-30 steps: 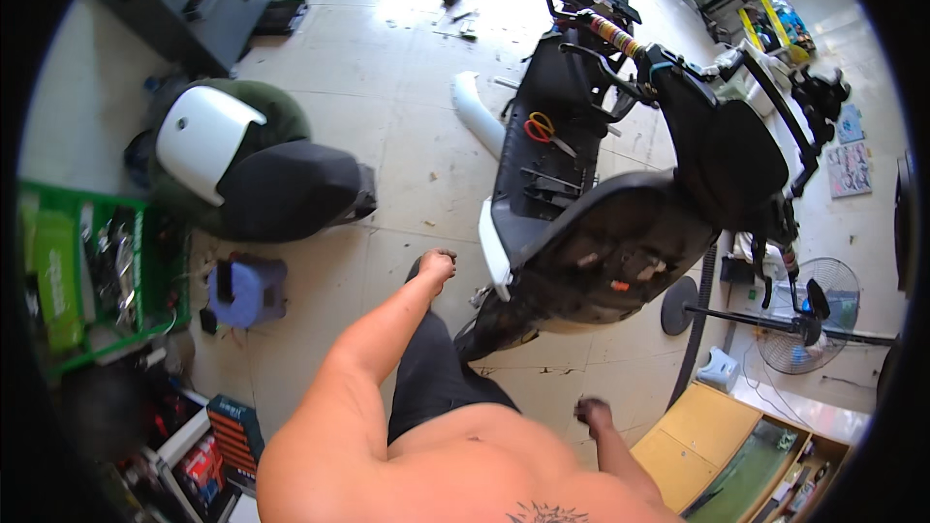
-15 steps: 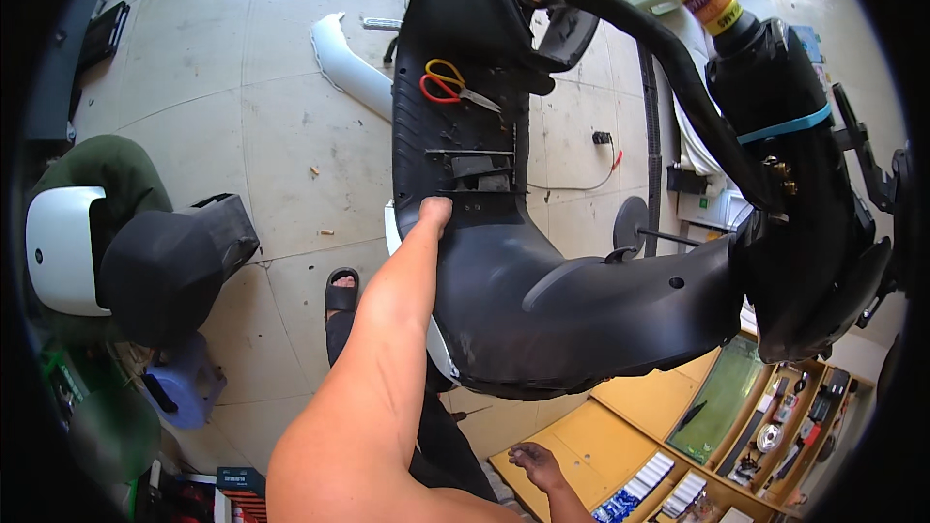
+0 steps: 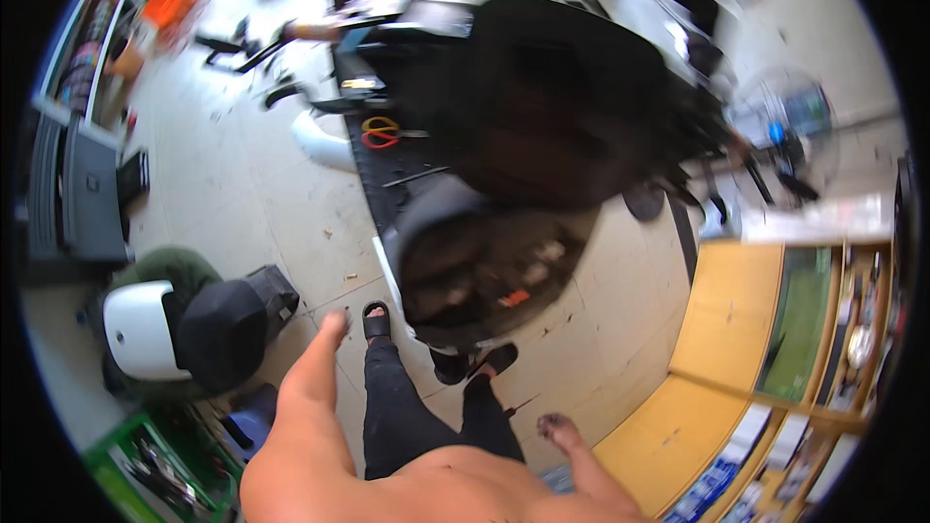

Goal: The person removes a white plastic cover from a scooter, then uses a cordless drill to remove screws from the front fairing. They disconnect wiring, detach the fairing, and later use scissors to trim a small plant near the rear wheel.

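A black scooter fills the middle of the head view. Its hollow, open body section [image 3: 494, 271] is nearest to me, with small parts and an orange-red piece inside. A large dark panel [image 3: 572, 97] stands over it, blurred. Scissors [image 3: 381, 133] with red and yellow handles lie on the footboard. My left hand [image 3: 335, 325] hangs off the scooter's left side, above the floor; nothing shows in it, and its fingers are smeared by motion. Low on the right, my right hand [image 3: 560, 431] is empty, fingers loosely bent and apart, near the yellow workbench [image 3: 635, 436].
A white-and-black scooter part [image 3: 145, 329] rests on something green at left. Below it stands a green crate [image 3: 160, 470] of tools. A white curved panel [image 3: 325, 140] lies beyond the scooter, near grey cabinets [image 3: 92, 184]. Compartments of small parts line the bench. A fan [image 3: 780, 136] stands far right.
My left hand has come off the scooter body and moved left and nearer to me. My view has shifted, so the open hollow and the bench show more. The right hand stays low, empty.
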A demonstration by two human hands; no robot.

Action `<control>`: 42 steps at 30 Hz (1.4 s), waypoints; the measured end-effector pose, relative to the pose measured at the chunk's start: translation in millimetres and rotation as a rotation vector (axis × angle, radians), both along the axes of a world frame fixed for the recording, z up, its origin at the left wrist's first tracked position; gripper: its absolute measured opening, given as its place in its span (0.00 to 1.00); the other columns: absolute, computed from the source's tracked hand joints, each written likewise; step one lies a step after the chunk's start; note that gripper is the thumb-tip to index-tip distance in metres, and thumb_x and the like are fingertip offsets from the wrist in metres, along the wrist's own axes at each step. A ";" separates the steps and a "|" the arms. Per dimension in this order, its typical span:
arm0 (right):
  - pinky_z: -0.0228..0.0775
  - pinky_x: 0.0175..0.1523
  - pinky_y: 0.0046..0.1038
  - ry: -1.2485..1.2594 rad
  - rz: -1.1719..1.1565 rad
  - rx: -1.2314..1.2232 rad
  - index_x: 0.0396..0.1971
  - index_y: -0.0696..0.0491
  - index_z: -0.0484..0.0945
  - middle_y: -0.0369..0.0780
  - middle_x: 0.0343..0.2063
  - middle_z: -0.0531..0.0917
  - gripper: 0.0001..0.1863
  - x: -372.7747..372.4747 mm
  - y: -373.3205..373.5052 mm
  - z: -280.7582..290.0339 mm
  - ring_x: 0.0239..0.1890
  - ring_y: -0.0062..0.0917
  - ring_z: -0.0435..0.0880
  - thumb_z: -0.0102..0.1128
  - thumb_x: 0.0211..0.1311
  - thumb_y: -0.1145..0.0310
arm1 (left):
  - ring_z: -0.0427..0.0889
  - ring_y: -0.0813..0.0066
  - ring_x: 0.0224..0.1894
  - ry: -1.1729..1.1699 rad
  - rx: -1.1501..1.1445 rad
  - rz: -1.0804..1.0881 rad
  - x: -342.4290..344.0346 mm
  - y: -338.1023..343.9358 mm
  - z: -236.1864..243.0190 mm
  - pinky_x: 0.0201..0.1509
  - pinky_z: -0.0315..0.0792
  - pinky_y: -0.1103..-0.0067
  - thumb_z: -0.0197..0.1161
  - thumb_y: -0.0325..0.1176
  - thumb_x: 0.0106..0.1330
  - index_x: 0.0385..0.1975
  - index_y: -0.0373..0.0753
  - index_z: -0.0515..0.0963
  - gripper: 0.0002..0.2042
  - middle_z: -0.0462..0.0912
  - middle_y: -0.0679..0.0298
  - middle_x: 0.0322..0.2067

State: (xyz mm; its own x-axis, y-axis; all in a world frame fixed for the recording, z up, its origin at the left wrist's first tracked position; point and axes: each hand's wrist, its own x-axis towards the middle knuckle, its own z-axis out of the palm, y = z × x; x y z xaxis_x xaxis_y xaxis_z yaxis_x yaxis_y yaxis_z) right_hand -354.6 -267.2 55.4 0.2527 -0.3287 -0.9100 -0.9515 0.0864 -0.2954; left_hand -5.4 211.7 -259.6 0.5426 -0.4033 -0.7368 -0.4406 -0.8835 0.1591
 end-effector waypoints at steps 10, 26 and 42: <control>0.75 0.38 0.28 -0.145 -0.310 -0.010 0.48 0.59 0.75 0.41 0.34 0.83 0.19 -88.5 -171.1 -32.1 0.30 0.26 0.82 0.57 0.64 0.63 | 0.83 0.75 0.46 0.127 0.496 -0.656 -208.4 26.9 206.1 0.42 0.78 0.75 0.59 0.40 0.62 0.36 0.55 0.85 0.08 0.85 0.75 0.42; 0.75 0.36 0.37 0.105 -0.634 0.005 0.43 0.59 0.74 0.44 0.37 0.80 0.14 -194.0 -374.8 -34.6 0.33 0.34 0.80 0.53 0.65 0.64 | 0.82 0.72 0.41 0.336 -0.572 0.485 -122.9 -536.1 356.6 0.47 0.75 0.75 0.57 0.31 0.62 0.53 0.33 0.75 0.19 0.83 0.57 0.42; 0.75 0.42 0.42 -0.011 -0.361 -0.037 0.49 0.60 0.71 0.47 0.39 0.78 0.16 116.4 -690.9 -24.7 0.37 0.39 0.80 0.50 0.65 0.67 | 0.78 0.57 0.53 0.135 -0.538 0.901 114.3 -774.7 258.3 0.59 0.70 0.71 0.55 0.36 0.61 0.48 0.40 0.80 0.17 0.80 0.54 0.49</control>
State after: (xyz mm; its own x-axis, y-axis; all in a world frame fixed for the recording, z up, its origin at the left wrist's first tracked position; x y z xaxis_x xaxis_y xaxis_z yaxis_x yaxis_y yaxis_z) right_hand -238.2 -958.1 30.6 0.1241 -0.4312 -0.8937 -0.8581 0.4056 -0.3148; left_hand 108.9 -563.0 -1.3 0.7312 -0.1836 -0.6569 0.3930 -0.6737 0.6258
